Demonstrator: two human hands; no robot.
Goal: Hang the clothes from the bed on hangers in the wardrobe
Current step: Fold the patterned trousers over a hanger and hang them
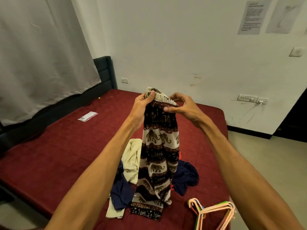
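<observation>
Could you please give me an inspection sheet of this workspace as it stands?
Surface: bed with a maroon cover.
Job's things: printed trousers held up over the bed; pile of clothes beneath them; hangers at the near right corner.
Clutter: small packet on the bed's left side.
Hands: left hand grips the waistband; right hand pinches it.
Cables: white cable hangs from a socket on the right.
Surroundings: curtain on the left; papers on the wall.

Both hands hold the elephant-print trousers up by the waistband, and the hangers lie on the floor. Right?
Not quite: the head view shows the hangers lying on the bed, near its right edge. The left hand and right hand do hold the trousers by the waistband.
</observation>
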